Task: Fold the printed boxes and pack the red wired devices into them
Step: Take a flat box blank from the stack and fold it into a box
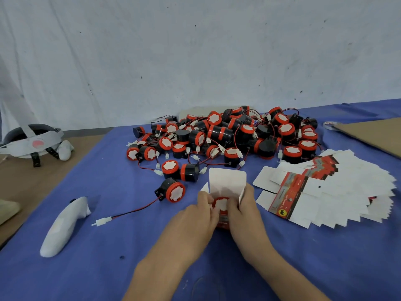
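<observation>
both hands (225, 210) grip an open box (227, 184) holding a red white-faced device (221, 204).

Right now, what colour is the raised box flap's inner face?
White; the flap of the box shows best in the head view.

In the box (227, 183), the left hand (195, 216) and right hand (245, 210) cover the device (221, 203) except its red-and-white face. Right of the box, print on the flat boxes (288, 196) is too small to read; farther right, the cardboard (368, 135) runs off the edge.
</observation>
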{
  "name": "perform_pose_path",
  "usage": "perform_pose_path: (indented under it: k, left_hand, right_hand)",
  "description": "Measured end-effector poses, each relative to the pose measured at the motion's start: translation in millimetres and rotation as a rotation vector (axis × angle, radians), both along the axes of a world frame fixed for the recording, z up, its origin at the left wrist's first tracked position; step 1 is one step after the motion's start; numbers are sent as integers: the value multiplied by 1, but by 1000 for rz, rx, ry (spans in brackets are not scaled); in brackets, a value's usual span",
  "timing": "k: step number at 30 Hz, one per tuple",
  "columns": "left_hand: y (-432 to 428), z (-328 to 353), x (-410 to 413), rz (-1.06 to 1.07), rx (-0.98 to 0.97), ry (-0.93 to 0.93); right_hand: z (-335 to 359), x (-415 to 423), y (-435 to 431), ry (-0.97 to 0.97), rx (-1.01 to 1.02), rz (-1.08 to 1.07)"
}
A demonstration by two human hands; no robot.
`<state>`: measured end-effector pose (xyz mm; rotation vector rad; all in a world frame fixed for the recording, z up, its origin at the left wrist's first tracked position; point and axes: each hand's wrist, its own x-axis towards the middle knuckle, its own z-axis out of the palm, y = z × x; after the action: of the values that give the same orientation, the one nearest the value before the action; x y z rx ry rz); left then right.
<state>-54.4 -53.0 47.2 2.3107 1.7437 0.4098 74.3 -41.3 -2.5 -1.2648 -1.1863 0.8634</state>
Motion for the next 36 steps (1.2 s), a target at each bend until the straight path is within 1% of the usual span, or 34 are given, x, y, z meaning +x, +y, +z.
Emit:
perform_pose_path:
  k: [3,7,11,12,15,16,18,20,24,31,32,35,36]
  left_hand:
    - [4,2,-4,-25,98,75]
    - [2,-10,0,-74,279,164]
    - [9,-25,-1,-79,417,140]
    - [11,-26,-4,-63,439,112]
    - [10,-17,-6,-53,446,-64]
    - [9,-16,-4,-64,473,-77]
    - [11,-18,0,-39,537,-83]
    - [14,-17,2,10,527,-101]
    - [15,-19,2,-20,634,-17]
    - [11,-25,4,-70,650,29]
    - [10,-25,5,-67,637,49]
    - [7,-27,8,4,511,88]
    - [7,-27,9,29,508,104]
  right_hand:
    - [-1,1,2,-70,0,-49]
    - [-1,2,1,-84,11,-64]
    - [0,5,0,-104,17,-65]
    - [0,6,1,-106,11,-60]
    - [0,8,0,-112,0,-42]
    - [0,8,-1,-119,4,-40]
    - [1,8,-2,-139,22,-48]
    - [1,7,-2,-146,35,-57]
    - [0,8,-2,-136,31,-51]
    - [1,9,-3,-133,41,-30]
    - [1,9,-3,-135,43,-33]
    - [1,9,-3,-149,43,-38]
    - [1,9,-3,-156,43,-39]
